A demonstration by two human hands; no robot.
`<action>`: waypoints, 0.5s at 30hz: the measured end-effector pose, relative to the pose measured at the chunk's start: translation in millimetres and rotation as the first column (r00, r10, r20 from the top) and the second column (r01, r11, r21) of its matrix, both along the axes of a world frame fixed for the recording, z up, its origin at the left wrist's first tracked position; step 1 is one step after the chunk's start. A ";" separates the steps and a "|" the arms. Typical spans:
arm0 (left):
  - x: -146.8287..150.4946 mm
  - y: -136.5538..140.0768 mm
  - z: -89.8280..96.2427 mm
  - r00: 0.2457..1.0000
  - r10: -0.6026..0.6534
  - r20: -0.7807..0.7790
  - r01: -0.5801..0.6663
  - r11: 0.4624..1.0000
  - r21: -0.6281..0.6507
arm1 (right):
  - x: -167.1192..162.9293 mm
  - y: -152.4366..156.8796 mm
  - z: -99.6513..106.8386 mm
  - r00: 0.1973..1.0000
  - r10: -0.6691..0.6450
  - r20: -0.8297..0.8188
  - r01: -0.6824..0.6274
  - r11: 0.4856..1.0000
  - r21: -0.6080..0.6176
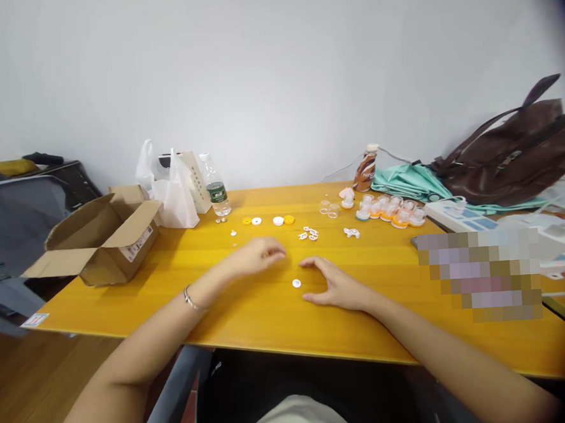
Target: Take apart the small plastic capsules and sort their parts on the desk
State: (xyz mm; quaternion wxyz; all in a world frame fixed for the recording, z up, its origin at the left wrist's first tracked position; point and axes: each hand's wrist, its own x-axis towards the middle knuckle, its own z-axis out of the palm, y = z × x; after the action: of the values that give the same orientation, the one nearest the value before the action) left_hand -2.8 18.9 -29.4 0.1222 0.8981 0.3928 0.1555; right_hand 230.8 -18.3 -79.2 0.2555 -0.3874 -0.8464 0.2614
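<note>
Right hand, fingers wide, beside a white disc toward the tabletop's front edge; left hand, fingers curled, contents indiscernible.

head camera | worn on head | faces forward, down | near table

Left of the left hand stands an open box, flaps spread. Beyond that hand and leftward are a plastic bag, a paper bag partly behind it, and a water bottle. Beyond the right hand and rightward, a coffee bottle stands near a teal cloth, then a brown bag.
</note>
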 end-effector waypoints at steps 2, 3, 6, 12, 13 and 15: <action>15.9 -32.1 -5.6 0.984 -0.110 -0.138 0.122 0.989 0.082 | -0.2 1.3 -3.1 1.000 0.000 -0.018 0.000 1.000 0.009; 22.3 -43.7 -9.1 0.982 -0.104 -0.157 0.121 0.988 0.099 | -0.4 1.9 -4.4 1.000 0.002 -0.025 -0.001 1.000 0.014; 35.4 -59.8 -19.2 0.980 -0.073 -0.185 0.098 0.986 0.132 | -0.7 3.1 -6.7 0.999 0.006 -0.034 -0.005 1.000 0.028; 29.3 -43.1 -19.3 0.983 -0.009 -0.184 0.034 0.990 0.134 | -0.4 1.4 -3.9 1.000 0.000 -0.013 0.001 1.000 0.029; 20.0 -35.7 -15.0 0.984 0.023 -0.179 0.003 0.990 0.143 | -0.3 1.0 -3.1 1.000 -0.005 -0.006 0.005 1.000 0.024; -7.5 -16.2 -4.2 0.978 0.126 -0.165 -0.097 0.980 0.173 | 0.0 0.5 -1.8 1.000 -0.010 0.007 0.009 1.000 0.016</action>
State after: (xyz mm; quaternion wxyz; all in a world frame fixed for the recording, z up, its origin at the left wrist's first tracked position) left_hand -10.3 2.7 -33.6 0.0041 0.8917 0.4378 0.1145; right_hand 230.9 -17.9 -81.0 0.2567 -0.3903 -0.8474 0.2522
